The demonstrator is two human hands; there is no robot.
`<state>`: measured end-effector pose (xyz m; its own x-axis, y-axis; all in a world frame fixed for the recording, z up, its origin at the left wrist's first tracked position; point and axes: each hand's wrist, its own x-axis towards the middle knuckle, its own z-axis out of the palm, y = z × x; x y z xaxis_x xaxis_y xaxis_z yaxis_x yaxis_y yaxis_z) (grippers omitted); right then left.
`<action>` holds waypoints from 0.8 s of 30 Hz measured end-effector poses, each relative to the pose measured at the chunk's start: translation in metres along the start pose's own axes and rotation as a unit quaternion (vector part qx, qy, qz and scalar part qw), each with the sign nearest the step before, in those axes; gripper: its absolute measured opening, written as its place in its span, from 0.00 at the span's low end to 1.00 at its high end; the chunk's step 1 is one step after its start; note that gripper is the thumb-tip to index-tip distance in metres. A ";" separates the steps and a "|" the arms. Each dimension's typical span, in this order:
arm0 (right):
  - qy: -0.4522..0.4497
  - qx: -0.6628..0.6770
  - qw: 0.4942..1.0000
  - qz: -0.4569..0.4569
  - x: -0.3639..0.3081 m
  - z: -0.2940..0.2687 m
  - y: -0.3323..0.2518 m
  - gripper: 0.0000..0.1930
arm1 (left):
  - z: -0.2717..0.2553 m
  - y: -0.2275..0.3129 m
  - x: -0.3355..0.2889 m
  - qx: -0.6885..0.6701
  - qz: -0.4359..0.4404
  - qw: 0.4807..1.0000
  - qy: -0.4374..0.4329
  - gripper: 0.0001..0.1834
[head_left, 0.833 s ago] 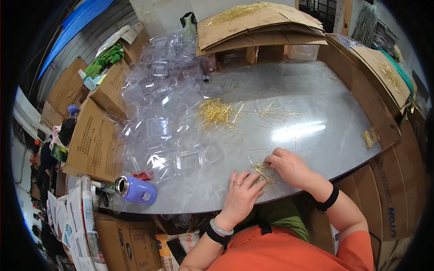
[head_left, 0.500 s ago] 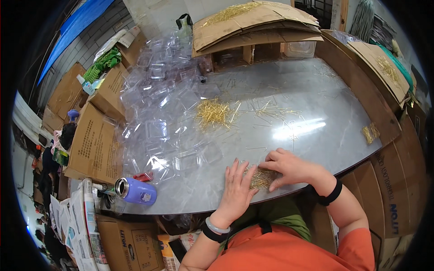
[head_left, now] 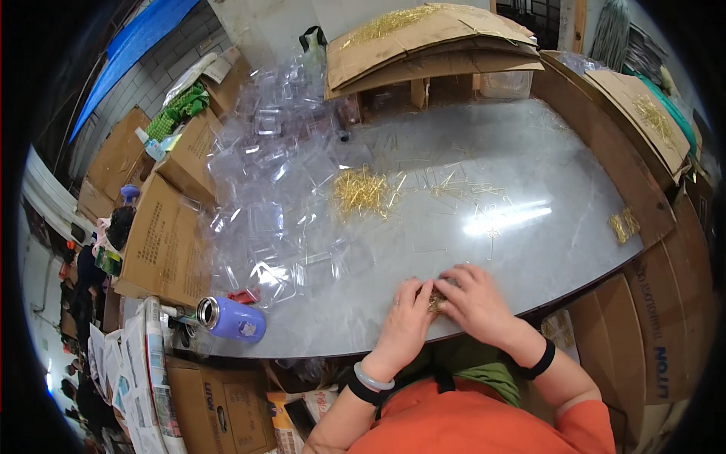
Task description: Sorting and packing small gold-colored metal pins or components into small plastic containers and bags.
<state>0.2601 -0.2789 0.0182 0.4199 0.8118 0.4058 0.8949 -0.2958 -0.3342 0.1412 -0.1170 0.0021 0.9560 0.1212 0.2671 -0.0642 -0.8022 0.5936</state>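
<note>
Close to the table's near edge, my left hand (head_left: 403,324) and my right hand (head_left: 476,306) press in from both sides on a small bundle of thin gold wire pins (head_left: 435,302). The fingers of both hands are bent and closed around it, so most of the bundle is hidden. Farther out on the grey table lies a heap of gold wire pins (head_left: 361,193). Loose bent pins (head_left: 454,181) are scattered to the right of that heap. A separate small bundle of gold pins (head_left: 623,225) rests at the table's right edge.
Clear plastic boxes (head_left: 265,219) cover the table's left side. A purple bottle (head_left: 236,321) without a lid stands near the front left, beside a red object (head_left: 243,296). Cardboard (head_left: 431,57) roofs compartments at the back. A cardboard wall (head_left: 605,163) borders the right side.
My left hand's fingers were stretched out flat and are now bent in against the bundle. Both hands have drawn closer together, covering more of the pins.
</note>
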 end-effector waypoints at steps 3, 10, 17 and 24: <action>0.001 0.000 0.999 -0.038 -0.005 0.003 -0.007 0.23 | -0.001 -0.004 -0.001 -0.027 0.012 0.999 0.034 0.36; -0.004 0.035 0.999 -0.022 -0.014 0.014 0.005 0.23 | -0.030 -0.003 -0.010 -0.005 0.000 1.000 0.017 0.39; -0.019 0.053 0.997 -0.048 -0.012 0.005 -0.009 0.24 | -0.043 0.000 -0.008 0.011 -0.114 0.993 -0.010 0.32; 0.013 0.018 1.000 0.008 -0.017 0.002 0.003 0.31 | -0.041 -0.002 0.001 -0.100 -0.101 0.989 -0.047 0.29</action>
<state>0.2551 -0.2925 0.0089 0.4377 0.7941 0.4217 0.8823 -0.2893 -0.3712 0.1308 -0.0910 0.0325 0.9768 0.2052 0.0609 0.0852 -0.6336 0.7689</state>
